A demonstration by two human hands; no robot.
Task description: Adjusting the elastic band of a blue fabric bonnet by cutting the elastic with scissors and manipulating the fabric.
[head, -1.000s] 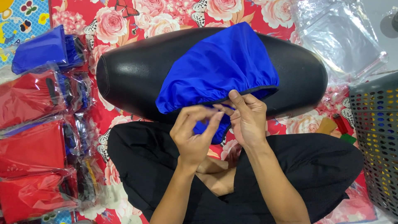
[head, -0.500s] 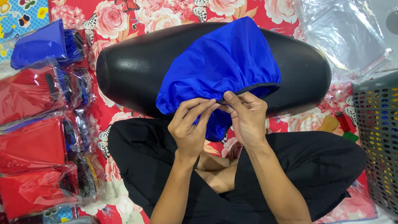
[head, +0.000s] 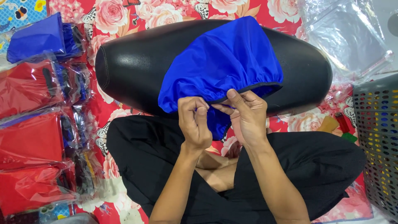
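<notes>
Our left hand [head: 195, 122] and right hand [head: 247, 117] both pinch the black elastic hem of the gathered blue fabric cover [head: 219, 62]. It drapes over the long black padded seat [head: 137, 62] lying across the red floral cloth [head: 137, 12].

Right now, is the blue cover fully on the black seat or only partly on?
Only partly on. The blue cover wraps just the middle of the black seat; both seat ends show bare, and both hands pinch its near elastic hem.
</notes>
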